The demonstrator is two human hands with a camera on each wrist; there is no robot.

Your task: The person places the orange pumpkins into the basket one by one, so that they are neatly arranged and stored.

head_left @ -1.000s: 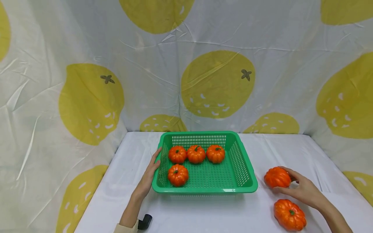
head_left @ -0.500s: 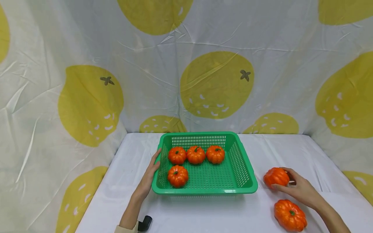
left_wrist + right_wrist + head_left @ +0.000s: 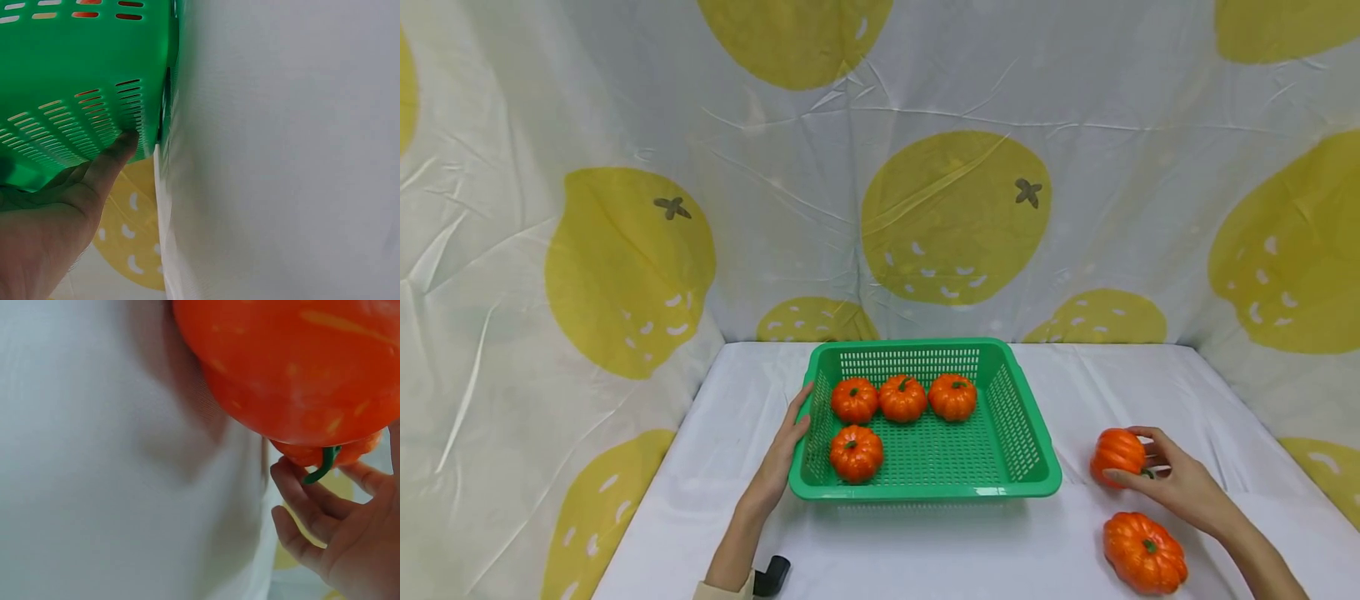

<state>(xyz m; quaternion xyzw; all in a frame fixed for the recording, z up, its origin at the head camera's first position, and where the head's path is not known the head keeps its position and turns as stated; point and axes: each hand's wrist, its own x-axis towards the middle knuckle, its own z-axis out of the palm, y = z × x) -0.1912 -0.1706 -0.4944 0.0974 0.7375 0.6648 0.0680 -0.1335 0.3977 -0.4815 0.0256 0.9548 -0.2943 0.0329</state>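
Observation:
In the head view, a green plastic basket (image 3: 925, 492) holds several orange toy pumpkins (image 3: 904, 398). Against its left side rests my left hand (image 3: 777, 462), fingers extended; the left wrist view shows a finger touching the slotted wall. To the right of the basket, my right hand (image 3: 1186, 487) holds another pumpkin (image 3: 1117, 455) between thumb and fingers, tipped so its green stem points at the palm. Nearer to me lies one more pumpkin (image 3: 1145, 553). It looms large in the right wrist view and partly hides the held one (image 3: 359, 449).
A white cloth covers the table (image 3: 910, 554). Curtains printed with lemons (image 3: 955, 217) hang behind and on both sides. A small black object (image 3: 772, 575) sits beside the left sleeve (image 3: 722, 590).
The pumpkin at my right hand has turned, and its stem now shows toward the palm. It has shifted slightly right. The left hand and basket stay in place.

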